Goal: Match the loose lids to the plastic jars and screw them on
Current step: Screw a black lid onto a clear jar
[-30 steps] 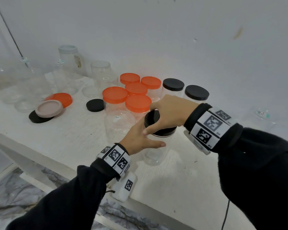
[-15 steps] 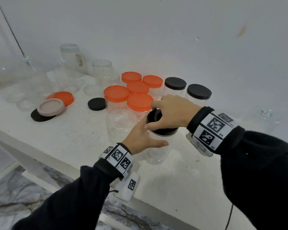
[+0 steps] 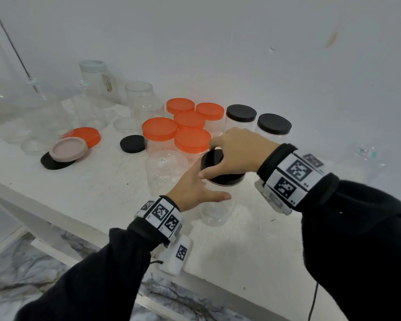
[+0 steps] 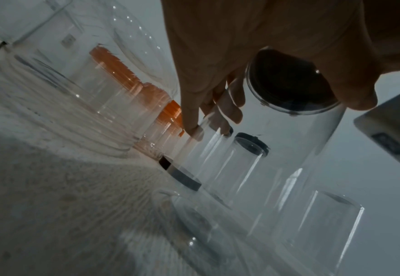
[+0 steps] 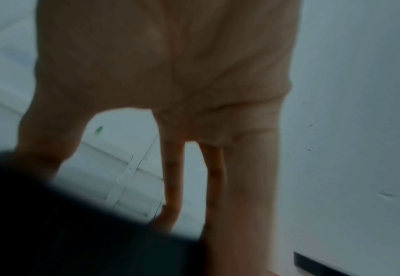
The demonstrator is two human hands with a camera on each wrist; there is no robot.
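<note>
Two hands: both at one clear jar (image 3: 218,205) near the front of the white desk (image 3: 97,188).
Surface: the desk top is scuffed white paint; a plain pale wall rises behind it, and grey-veined marble floor (image 3: 21,274) shows below its front edge.
Capped jars: just behind the clear jar stand five jars with orange lids (image 3: 191,139) in a cluster, and two with black lids (image 3: 274,123) to their right.
Open jars: one lidless round jar (image 3: 166,167) stands just left of the clear jar; more clear lidless jars stand well behind and to the left, against the wall. All look empty.
Loose lids: left of the clear jar lie a black lid (image 3: 132,144), then farther left an orange lid (image 3: 86,135), a pinkish lid (image 3: 68,149) and a flat black lid (image 3: 53,162) partly under the pinkish one.
Lid in hand: a black cap (image 3: 214,158) sits on the mouth of the clear jar.
Right hand (image 3: 236,154): grip clamped on the black cap from above, thumb on its near rim, fingers over the far side.
Left hand (image 3: 192,188): grip wrapped round the clear jar's body below the cap, thumb across the front; the left wrist view shows the fingers (image 4: 229,104) curled behind the wall.
</note>
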